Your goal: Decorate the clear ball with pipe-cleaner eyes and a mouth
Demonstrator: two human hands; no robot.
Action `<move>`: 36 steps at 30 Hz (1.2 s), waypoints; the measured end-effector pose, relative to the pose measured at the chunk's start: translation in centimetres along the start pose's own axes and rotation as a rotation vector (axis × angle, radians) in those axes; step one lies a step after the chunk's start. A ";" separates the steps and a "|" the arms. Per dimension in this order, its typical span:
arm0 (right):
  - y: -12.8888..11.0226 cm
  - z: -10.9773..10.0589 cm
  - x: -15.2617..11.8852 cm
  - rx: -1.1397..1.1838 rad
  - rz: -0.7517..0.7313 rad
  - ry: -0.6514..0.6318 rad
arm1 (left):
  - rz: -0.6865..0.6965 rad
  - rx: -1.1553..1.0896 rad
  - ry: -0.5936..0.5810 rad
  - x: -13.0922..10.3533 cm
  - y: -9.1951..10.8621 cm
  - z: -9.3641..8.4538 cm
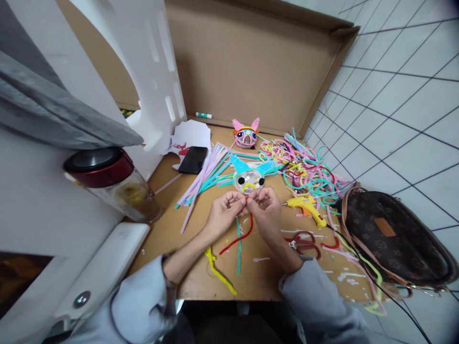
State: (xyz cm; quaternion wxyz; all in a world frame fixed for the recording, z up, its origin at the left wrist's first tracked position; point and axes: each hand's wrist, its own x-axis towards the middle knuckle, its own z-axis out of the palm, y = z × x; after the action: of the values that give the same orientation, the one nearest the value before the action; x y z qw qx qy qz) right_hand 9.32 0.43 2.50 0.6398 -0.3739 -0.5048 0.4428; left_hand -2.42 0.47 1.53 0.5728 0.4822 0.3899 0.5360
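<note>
Red pipe cleaner (245, 235) hangs from the left hand (226, 210) and right hand (266, 211), fingers pinched closed on it.

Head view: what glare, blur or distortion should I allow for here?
Head view throughout: edges stretched, the jar and handbag leaning; pale glints on the clear blue-eared ornament; deep shadow below the table; the red piece between left hand and right hand too small to read clearly.

Left grip (228, 210) and right grip (265, 208) close together, both in a pinch.
</note>
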 end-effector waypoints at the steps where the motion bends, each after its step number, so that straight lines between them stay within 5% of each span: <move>1: 0.0 0.0 0.0 0.001 0.012 0.001 | 0.002 -0.002 -0.003 0.0 0.0 0.0; 19: 0.1 -0.4 0.9 0.091 0.126 0.015 | -0.031 0.014 -0.025 -0.2 0.3 0.1; 27: 0.1 -1.0 1.2 0.160 0.190 0.003 | 0.057 0.013 0.093 0.2 0.3 -0.6; 36: 0.2 -1.1 1.3 0.183 0.223 0.015 | -0.078 0.035 -0.089 0.2 0.4 -0.7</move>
State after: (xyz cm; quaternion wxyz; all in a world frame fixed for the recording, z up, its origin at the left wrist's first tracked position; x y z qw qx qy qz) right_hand 10.49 1.71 2.45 0.6217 -0.3712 -0.4129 0.5525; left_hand -3.12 0.76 1.80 0.6016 0.5000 0.3920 0.4842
